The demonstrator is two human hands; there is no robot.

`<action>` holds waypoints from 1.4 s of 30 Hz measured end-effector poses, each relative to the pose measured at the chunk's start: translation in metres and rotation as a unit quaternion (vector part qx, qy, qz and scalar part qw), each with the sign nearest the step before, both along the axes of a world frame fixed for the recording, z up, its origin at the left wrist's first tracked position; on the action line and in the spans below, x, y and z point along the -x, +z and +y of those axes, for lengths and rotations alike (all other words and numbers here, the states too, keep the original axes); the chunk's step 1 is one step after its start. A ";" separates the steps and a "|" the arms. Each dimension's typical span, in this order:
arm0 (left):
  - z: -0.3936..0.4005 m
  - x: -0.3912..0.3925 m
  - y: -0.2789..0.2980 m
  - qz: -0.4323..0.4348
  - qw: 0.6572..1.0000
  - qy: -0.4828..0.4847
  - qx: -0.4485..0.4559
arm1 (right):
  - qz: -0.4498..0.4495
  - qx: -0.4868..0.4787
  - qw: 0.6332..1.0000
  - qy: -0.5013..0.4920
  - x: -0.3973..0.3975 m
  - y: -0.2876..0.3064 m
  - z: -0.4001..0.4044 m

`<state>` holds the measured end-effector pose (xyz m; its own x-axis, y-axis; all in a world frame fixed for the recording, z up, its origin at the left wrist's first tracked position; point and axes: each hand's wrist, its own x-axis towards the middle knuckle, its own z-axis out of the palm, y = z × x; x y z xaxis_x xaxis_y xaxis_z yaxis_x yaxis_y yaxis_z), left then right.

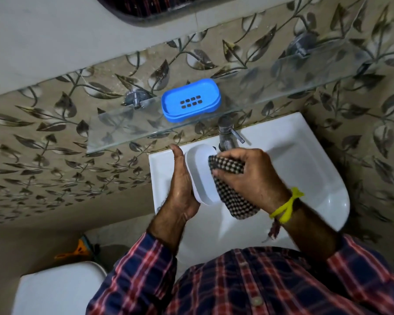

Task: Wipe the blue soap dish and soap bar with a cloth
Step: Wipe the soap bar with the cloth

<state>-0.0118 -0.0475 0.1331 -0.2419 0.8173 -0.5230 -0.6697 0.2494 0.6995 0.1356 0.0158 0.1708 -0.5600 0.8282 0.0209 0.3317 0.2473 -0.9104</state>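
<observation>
1. Head view shows the right hand (248,176) with its fingers (223,175) curled tight around a checked cloth (230,185), pressing it into a white tray (200,176).
2. The left hand (180,185) holds the white tray from its left side, with the thumb up along the edge and the palm under it. I cannot tell if this tray is a part of the soap dish or something else.
3. The cloth is brown and white, and its loose end hangs down below the right hand.
4. A yellow band (284,208) is tied around the right wrist, and both arms wear a red and blue checked shirt (248,287).
5. Both hands are over a white sink (305,169). A silver tap (226,135) stands at the back of the sink, just behind the hands.
6. The blue soap dish (191,100) sits on a glass shelf (259,94) above the tap, apart from the hands. It has small holes in the middle. No soap lies in it.
7. The shelf is fixed to a wall (55,155) with a brown leaf pattern.
8. A white toilet tank (57,289) is at the lower left, and something orange (77,250) lies on the floor near it.
</observation>
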 end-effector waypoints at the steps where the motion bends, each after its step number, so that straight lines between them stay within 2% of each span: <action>1: 0.001 -0.003 -0.001 -0.004 1.000 -0.004 -0.003 | -0.012 -0.050 0.997 -0.057 0.004 0.002 -0.001; 4: 0.001 -0.023 -0.008 -0.029 0.999 -0.019 0.001 | -0.055 -0.147 0.985 -0.065 0.019 0.001 -0.016; 7: 0.001 -0.034 -0.016 -0.056 0.998 -0.027 -0.008 | -0.083 -0.197 0.975 -0.052 0.024 0.000 -0.025; 10: -0.002 -0.021 -0.014 -0.066 0.997 -0.037 -0.024 | -0.071 -0.239 0.967 0.055 0.017 0.001 -0.028; 12: -0.004 -0.018 -0.016 -0.097 0.994 -0.043 -0.014 | -0.133 -0.257 0.951 0.108 0.009 0.002 -0.028; 14: -0.002 -0.025 -0.019 -0.090 0.995 -0.036 -0.010 | -0.187 -0.253 0.946 0.075 0.007 0.001 -0.022; 16: 0.000 -0.029 -0.021 -0.086 0.996 -0.026 -0.008 | -0.183 -0.237 0.953 0.048 0.012 0.005 -0.020; 18: -0.001 -0.022 -0.018 -0.097 0.995 -0.029 -0.009 | -0.151 -0.240 0.955 0.089 0.015 0.007 -0.025; 20: -0.004 -0.014 -0.020 -0.106 0.994 -0.029 -0.007 | -0.162 -0.247 0.946 0.135 0.008 0.005 -0.032; 24: 0.002 -0.017 -0.018 -0.076 0.997 -0.008 0.013 | -0.188 -0.234 0.952 0.057 0.005 0.002 -0.024; 28: 0.004 -0.007 -0.012 -0.074 0.997 0.004 0.030 | -0.200 -0.267 0.927 0.171 0.007 0.004 -0.028; 32: 0.004 -0.013 -0.013 -0.059 0.998 -0.005 0.031 | -0.184 -0.233 0.949 0.107 0.003 0.006 -0.024; 36: 0.005 -0.006 -0.009 -0.038 0.998 -0.007 0.039 | -0.233 -0.263 0.912 0.211 -0.001 0.004 -0.033; 40: 0.008 -0.009 -0.006 0.000 0.999 0.010 0.045 | -0.250 -0.254 0.921 0.155 0.000 0.008 -0.031; 42: 0.010 -0.005 -0.004 -0.005 0.999 0.016 0.032 | -0.261 -0.273 0.909 0.174 0.005 0.009 -0.033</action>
<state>-0.0065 -0.0374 0.1294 -0.2618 0.7740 -0.5765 -0.6855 0.2714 0.6756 0.1307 -0.0174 0.1800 -0.8377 0.5452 0.0311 0.4992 0.7876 -0.3612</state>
